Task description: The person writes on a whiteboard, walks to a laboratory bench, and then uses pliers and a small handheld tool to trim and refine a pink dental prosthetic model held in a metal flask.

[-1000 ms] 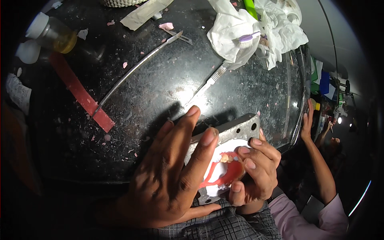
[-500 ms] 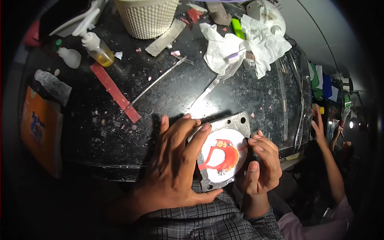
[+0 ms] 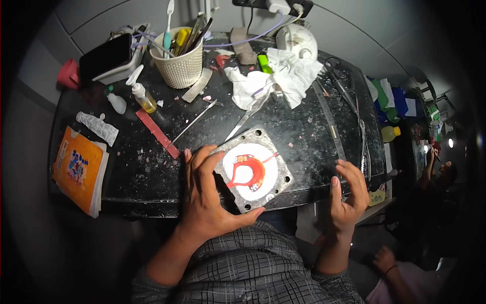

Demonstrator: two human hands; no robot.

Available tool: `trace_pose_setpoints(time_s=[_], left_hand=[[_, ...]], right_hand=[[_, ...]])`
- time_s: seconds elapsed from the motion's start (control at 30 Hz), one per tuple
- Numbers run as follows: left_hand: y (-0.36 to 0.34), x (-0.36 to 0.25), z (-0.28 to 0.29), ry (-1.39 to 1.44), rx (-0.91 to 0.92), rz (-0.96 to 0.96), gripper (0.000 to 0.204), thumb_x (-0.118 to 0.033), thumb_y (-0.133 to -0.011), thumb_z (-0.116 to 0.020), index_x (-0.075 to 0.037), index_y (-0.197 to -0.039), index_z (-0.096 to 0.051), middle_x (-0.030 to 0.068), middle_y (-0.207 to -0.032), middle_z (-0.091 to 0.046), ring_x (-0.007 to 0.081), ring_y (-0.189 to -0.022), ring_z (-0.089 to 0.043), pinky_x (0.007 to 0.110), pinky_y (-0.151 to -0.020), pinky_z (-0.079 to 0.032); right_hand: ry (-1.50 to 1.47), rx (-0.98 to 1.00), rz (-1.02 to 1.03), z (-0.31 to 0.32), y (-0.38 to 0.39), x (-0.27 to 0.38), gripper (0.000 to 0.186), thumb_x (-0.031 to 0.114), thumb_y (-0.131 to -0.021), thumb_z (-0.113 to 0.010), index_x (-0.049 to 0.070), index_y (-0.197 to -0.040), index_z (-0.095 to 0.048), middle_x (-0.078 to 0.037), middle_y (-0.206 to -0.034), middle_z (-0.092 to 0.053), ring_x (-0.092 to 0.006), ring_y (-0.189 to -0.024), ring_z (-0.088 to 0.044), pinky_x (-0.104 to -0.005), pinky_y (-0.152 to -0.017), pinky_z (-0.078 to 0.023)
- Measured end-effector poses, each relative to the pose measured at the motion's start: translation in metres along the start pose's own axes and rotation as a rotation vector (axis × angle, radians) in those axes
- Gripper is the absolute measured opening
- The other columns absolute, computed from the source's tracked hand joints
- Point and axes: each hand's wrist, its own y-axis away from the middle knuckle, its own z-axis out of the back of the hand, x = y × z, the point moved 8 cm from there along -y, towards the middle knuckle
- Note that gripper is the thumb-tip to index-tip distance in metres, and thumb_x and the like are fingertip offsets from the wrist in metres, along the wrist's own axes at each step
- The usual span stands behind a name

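A square metal plate (image 3: 251,169) lies at the front edge of the dark table (image 3: 314,142), right in front of the person. It is turned a bit, so one corner points toward the person's body. On it sits a white round disc (image 3: 255,172) with a red, curved tooth shape (image 3: 249,171) in the middle.

The left hand (image 3: 207,200) rests on the plate's left side — fingers spread out flat along its edge, thumb tucked under the near corner. It holds the plate in place. The right hand (image 3: 347,195) is off to the right, past the table's front edge, up in the air. It is open and holds nothing. The plate lies to the left of this hand, and they are apart. So the left hand is the nearer one.

Two thin metal tools (image 3: 195,121) lie just behind the plate, pointing toward the back right corner. A crumpled white cloth (image 3: 283,76) and a cream cup of tools (image 3: 181,61) sit near the back edge.

Some things are hard to see — the left palm hides part of the plate's left edge, and the little marks on the red shape are too small to make out. Another person's hand (image 3: 385,259) shows at the lower right, dim and cut off.
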Motion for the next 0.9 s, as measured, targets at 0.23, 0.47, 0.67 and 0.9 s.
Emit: trace_pose_setpoints(time_s=[0.23,0.47,0.67,0.9], left_hand=[[-0.002,-0.005,-0.002,-0.031,0.021,-0.028,0.122,-0.052,-0.061,-0.098,0.001,-0.15,-0.034,0.0247,-0.145,-0.045,0.0439,-0.139,-0.046,0.064,-0.125,-0.023],[0.001,0.0,-0.003,-0.003,0.03,-0.022,0.124,-0.05,-0.06,-0.1,0.001,-0.151,-0.033,0.0261,-0.148,-0.043,0.0451,-0.14,-0.044,0.059,-0.124,-0.027],[0.003,0.001,0.002,0.029,-0.019,-0.042,0.111,-0.04,-0.065,-0.098,0.004,-0.148,-0.039,0.0268,-0.144,-0.047,0.0438,-0.136,-0.047,0.053,-0.116,-0.038],[0.012,-0.001,0.009,0.045,-0.102,-0.03,0.081,-0.029,-0.071,-0.093,0.007,-0.132,-0.052,0.0225,-0.123,-0.057,0.0312,-0.103,-0.063,0.04,-0.091,-0.054]], right_hand=[[0.399,0.036,-0.45,0.058,0.019,-0.174,0.043,0.018,-0.089,-0.082,-0.002,-0.126,-0.069,-0.02,-0.131,-0.068,-0.038,-0.123,-0.065,-0.0444,-0.107,-0.05],[0.41,0.158,-0.635,0.063,0.008,-0.197,0.058,0.02,-0.081,-0.089,-0.008,-0.127,-0.068,-0.023,-0.112,-0.075,-0.0378,-0.106,-0.072,-0.0445,-0.097,-0.054],[0.438,0.225,-0.644,0.065,0.0,-0.208,0.044,0.011,-0.077,-0.083,-0.011,-0.113,-0.069,-0.016,-0.095,-0.074,-0.0246,-0.085,-0.071,-0.036,-0.081,-0.056],[-0.637,0.104,-0.956,0.081,0.057,-0.265,0.037,0.014,-0.09,-0.066,-0.011,-0.118,-0.067,-0.007,-0.093,-0.071,-0.01,-0.072,-0.063,-0.0238,-0.056,-0.055]])
